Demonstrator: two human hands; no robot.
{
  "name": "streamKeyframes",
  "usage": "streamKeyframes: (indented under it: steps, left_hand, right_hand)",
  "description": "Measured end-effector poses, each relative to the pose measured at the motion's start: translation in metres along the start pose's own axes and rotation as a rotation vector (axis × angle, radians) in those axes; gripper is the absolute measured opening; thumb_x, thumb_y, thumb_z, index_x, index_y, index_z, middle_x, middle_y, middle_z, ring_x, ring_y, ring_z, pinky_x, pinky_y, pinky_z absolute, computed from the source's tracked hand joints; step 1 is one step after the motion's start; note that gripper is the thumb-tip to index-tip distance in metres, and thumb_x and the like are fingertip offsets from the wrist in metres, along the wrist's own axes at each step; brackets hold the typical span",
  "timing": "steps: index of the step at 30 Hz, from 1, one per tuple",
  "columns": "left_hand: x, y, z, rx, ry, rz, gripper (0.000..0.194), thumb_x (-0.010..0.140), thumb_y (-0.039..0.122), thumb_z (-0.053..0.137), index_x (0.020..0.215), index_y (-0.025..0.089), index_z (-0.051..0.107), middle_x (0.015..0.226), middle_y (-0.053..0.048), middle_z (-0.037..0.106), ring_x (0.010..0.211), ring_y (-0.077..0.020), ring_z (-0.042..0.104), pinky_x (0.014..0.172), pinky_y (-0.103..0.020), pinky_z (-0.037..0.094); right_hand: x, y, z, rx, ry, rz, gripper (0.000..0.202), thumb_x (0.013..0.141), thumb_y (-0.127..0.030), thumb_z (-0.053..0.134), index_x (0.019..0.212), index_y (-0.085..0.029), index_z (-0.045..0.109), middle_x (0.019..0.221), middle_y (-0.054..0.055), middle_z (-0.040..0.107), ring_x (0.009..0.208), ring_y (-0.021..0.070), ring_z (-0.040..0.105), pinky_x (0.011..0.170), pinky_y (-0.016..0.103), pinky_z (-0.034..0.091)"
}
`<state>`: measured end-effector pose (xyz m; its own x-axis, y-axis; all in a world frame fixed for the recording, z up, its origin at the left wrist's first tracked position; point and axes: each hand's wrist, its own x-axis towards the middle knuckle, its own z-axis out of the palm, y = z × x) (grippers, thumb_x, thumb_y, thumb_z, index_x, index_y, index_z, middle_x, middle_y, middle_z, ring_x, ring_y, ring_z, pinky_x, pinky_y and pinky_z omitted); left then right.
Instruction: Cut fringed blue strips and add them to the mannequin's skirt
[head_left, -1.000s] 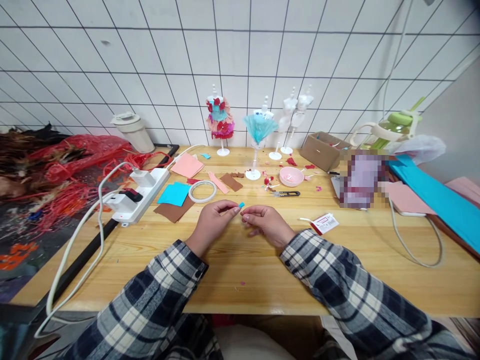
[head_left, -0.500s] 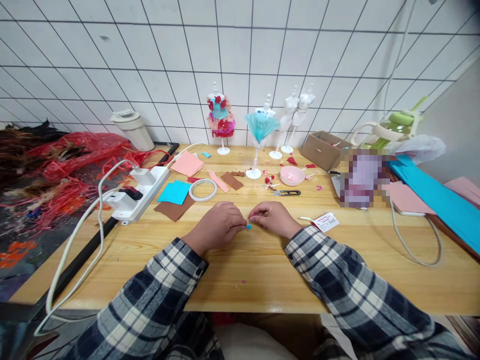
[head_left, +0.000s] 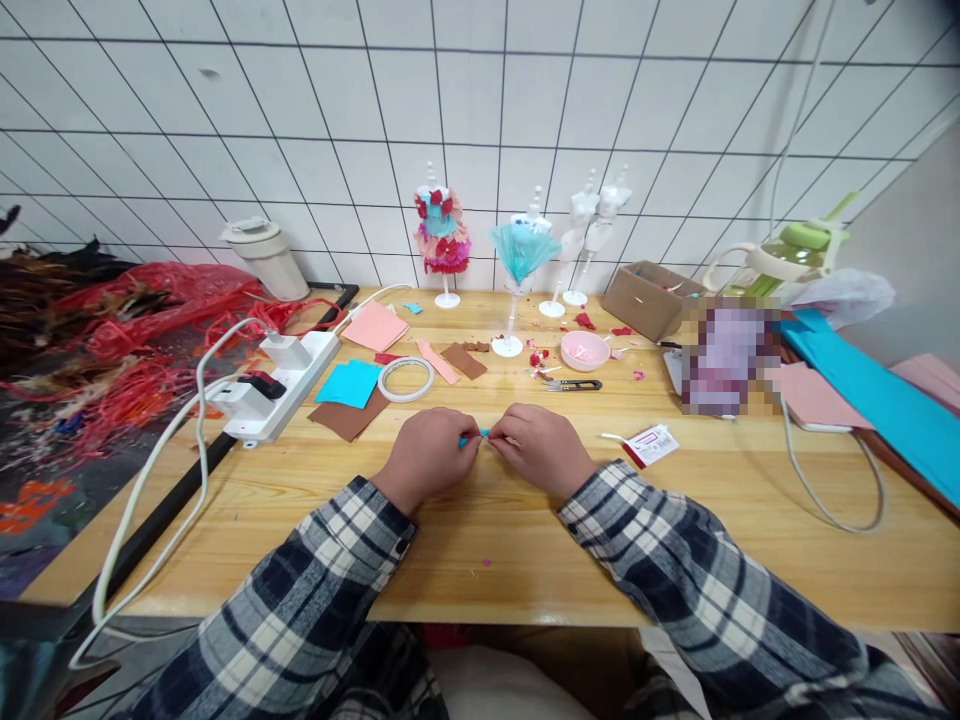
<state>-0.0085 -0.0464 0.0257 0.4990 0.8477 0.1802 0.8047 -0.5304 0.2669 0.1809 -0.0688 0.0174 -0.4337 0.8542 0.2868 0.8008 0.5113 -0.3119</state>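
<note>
A small piece of blue paper shows between my fingertips, low over the middle of the table. My left hand is closed in a pinch on it, with a bit of blue at the fingers. From the other side my right hand pinches its edge, fingertips nearly touching the left ones. Most of the piece is hidden by the fingers. Beyond my hands lie a roll of white tape, blue paper squares, brown paper and black thread snips.
Small dress forms stand along the wall, one in a ruffled dress, one in blue tulle. A pink bowl, cardboard box and barcode tag are to the right. A power strip with looping cables lies left.
My hands have drawn together and turned inward. The blue piece now sits between both sets of fingertips, slightly farther from me than before.
</note>
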Motion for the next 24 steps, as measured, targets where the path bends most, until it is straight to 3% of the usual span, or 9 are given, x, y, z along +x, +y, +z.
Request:
streamKeyframes:
  steps: [4,8,11,14,16,19,22,24]
  left_hand:
    - [0.002,-0.003,0.003,-0.330,0.073,-0.186,0.019,0.079,0.033,0.057,0.077,0.020,0.072,0.079,-0.004,0.074,0.076,-0.0220,0.066,0.068,-0.032,0.046]
    - [0.005,-0.006,0.007,-0.774,0.096,-0.245,0.024,0.077,0.040,0.063,0.077,0.017,0.069,0.076,-0.004,0.073,0.072,-0.0194,0.065,0.067,-0.029,0.049]
    - [0.005,-0.009,0.008,-0.806,0.132,-0.143,0.024,0.080,0.040,0.062,0.081,0.016,0.068,0.082,-0.006,0.073,0.075,-0.0192,0.066,0.070,-0.030,0.050]
    - [0.004,-0.013,0.005,-0.518,0.125,0.141,0.017,0.087,0.031,0.058,0.085,0.018,0.069,0.086,-0.004,0.074,0.082,-0.0180,0.067,0.090,-0.036,0.046]
    - [0.004,-0.015,0.000,-0.302,0.068,0.334,0.016,0.090,0.026,0.054,0.088,0.021,0.069,0.088,-0.002,0.074,0.085,-0.0170,0.066,0.100,-0.039,0.039]
    - [0.004,-0.014,-0.004,-0.069,-0.042,0.522,0.019,0.091,0.019,0.050,0.091,0.022,0.069,0.089,-0.002,0.074,0.085,-0.0173,0.066,0.093,-0.036,0.041]
    - [0.004,-0.011,-0.003,0.074,-0.114,0.619,0.019,0.088,0.015,0.052,0.090,0.022,0.070,0.086,-0.002,0.074,0.085,-0.0189,0.064,0.083,-0.034,0.043]
    - [0.004,-0.008,-0.001,0.120,-0.136,0.621,0.018,0.085,0.014,0.054,0.089,0.021,0.070,0.085,-0.003,0.074,0.084,-0.0193,0.064,0.085,-0.035,0.042]
  right_hand:
    - [-0.001,-0.002,0.004,0.114,0.093,0.055,0.019,0.092,-0.028,0.054,0.090,-0.021,0.071,0.090,0.005,0.069,0.081,0.0157,0.061,0.069,0.026,0.043]
    - [0.004,0.000,0.012,0.543,0.188,0.242,0.013,0.086,-0.026,0.061,0.088,-0.021,0.073,0.087,0.005,0.070,0.079,0.0158,0.064,0.070,0.028,0.049]
    - [0.008,0.006,0.019,1.027,0.056,0.514,0.017,0.079,-0.033,0.069,0.086,-0.018,0.073,0.078,0.004,0.070,0.070,0.0158,0.065,0.058,0.027,0.053]
    - [0.010,0.016,0.022,1.214,-0.115,0.633,0.026,0.069,-0.036,0.077,0.084,-0.016,0.072,0.069,0.001,0.066,0.062,0.0134,0.061,0.050,0.023,0.051]
    - [0.010,0.022,0.021,1.142,-0.199,0.603,0.022,0.069,-0.034,0.078,0.081,-0.016,0.073,0.067,0.000,0.066,0.057,0.0109,0.057,0.048,0.022,0.049]
    - [0.009,0.028,0.019,0.872,-0.243,0.389,0.008,0.077,-0.023,0.070,0.081,-0.017,0.074,0.072,0.000,0.067,0.057,0.0098,0.055,0.055,0.022,0.047]
    - [0.009,0.029,0.017,0.537,-0.199,0.077,0.012,0.081,-0.013,0.066,0.083,-0.019,0.076,0.080,0.002,0.070,0.075,0.0124,0.061,0.072,0.024,0.046]
    - [0.008,0.026,0.014,0.356,-0.194,-0.029,0.013,0.083,-0.013,0.065,0.086,-0.019,0.076,0.084,0.003,0.071,0.083,0.0141,0.062,0.077,0.025,0.044]
